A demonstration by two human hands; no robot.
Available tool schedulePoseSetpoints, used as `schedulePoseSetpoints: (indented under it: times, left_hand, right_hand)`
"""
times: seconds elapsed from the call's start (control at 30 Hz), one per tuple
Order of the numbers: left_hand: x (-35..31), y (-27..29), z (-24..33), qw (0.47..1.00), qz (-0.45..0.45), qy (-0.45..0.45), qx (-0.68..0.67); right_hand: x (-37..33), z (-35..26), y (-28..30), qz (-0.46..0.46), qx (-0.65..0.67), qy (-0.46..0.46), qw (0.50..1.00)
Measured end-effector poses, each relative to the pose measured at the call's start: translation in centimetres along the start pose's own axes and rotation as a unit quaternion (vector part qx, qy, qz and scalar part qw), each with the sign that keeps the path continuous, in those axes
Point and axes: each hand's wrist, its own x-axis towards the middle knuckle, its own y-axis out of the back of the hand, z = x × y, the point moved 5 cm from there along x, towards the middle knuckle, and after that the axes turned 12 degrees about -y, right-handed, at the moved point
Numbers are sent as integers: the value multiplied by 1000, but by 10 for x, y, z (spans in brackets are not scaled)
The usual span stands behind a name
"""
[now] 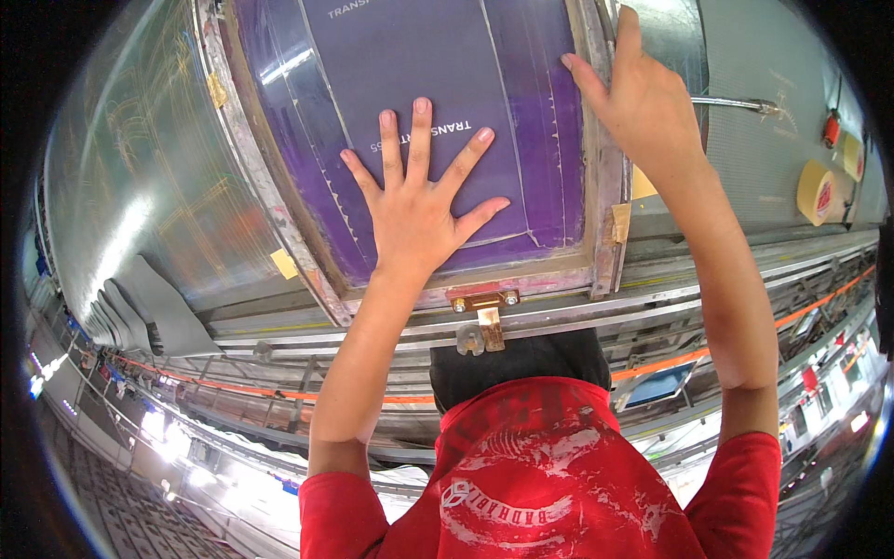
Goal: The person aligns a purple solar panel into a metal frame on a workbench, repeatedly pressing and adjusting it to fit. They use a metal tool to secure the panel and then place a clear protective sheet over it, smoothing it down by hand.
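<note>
A framed printing screen [549, 177] with a purple mesh and a worn metal frame lies in front of me. My left hand [414, 200] rests on its dark middle panel, palm down, with all fingers spread. At the right side of the frame is my right hand [643, 112]. Its thumb reaches over the frame's inner edge and the index finger stretches forward along the rail; the other fingers are hidden from me. A brass-coloured clamp bracket [486, 303] with bolts is fixed to the near edge of the frame.
Rolls of yellow tape [816, 192] and a red-handled tool [832, 129] lie on the grey table surface at right. A metal rod [736, 102] sticks out beside my right hand. Grey curled sheets [154, 312] stand at left. A metal rail [391, 333] runs along the table's near side.
</note>
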Motion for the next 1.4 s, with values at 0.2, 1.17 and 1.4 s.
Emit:
schedulePoseSetpoints:
  times: [0.2, 1.17, 1.4]
  left_hand:
    - [1, 1, 1, 1000, 6, -2, 5]
    - [-2, -2, -4, 1000, 18, 0, -16]
    - [-2, -2, -4, 1000, 18, 0, -7]
  right_hand:
    - [-2, 2, -7, 25, -30, 35, 999]
    - [-3, -1, -7, 35, -36, 50, 998]
    - [-4, -2, -3, 35, -53, 45, 997]
